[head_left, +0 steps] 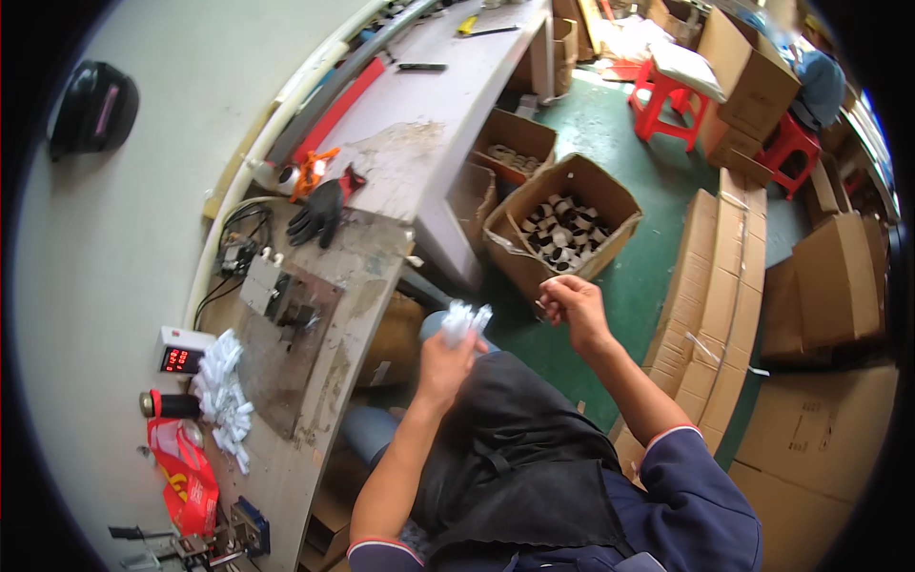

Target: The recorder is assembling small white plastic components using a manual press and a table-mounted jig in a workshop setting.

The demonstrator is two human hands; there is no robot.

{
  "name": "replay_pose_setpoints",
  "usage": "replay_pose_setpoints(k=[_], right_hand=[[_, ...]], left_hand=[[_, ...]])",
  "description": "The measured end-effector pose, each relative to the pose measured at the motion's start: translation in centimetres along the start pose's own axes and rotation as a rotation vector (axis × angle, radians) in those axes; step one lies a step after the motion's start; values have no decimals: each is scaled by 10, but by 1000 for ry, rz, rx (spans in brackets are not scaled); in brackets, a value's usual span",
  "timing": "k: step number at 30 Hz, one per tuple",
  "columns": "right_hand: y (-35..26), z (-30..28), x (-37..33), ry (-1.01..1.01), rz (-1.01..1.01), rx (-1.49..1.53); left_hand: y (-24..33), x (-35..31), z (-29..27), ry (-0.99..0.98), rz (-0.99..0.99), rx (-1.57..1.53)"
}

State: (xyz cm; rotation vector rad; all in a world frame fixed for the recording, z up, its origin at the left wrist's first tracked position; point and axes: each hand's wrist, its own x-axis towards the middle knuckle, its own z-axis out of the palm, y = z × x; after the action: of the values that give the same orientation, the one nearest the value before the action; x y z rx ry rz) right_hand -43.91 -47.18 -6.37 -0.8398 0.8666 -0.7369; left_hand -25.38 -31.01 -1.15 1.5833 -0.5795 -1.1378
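My left hand (450,367) is closed around a bunch of whitish, glossy strips (464,321), held above my lap. My right hand (575,307) is raised to the right of it, with thumb and fingers pinched together. Whether something small sits in that pinch is too fine to make out. Just beyond my right hand stands an open cardboard box (515,262) with many short white ring-shaped pieces (562,229), dark inside. On the bench to my left lies a heap of similar whitish strips (222,391), next to a small box with a red digital display (181,353).
The worn bench (367,257) carries a metal fixture (300,315), a black glove (319,214), a dark bottle (170,405) and a red plastic bag (186,477). Long flat cartons (710,286) lie on the right. Farther off are a red stool (667,105) and a seated person (818,91).
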Motion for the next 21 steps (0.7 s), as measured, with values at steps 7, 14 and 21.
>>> replay_pose_setpoints(k=[7, 14, 21], right_hand=[[8, 50, 4, -174, -77, -19], [26, 150, -24, -607, 67, -158], [49, 223, -44, -837, 179, -295]], left_hand=[[50, -13, -56, 194, 190, -211], [20, -97, -193, 604, 278, -471], [-38, -239, -245, 1155, 313, -465]])
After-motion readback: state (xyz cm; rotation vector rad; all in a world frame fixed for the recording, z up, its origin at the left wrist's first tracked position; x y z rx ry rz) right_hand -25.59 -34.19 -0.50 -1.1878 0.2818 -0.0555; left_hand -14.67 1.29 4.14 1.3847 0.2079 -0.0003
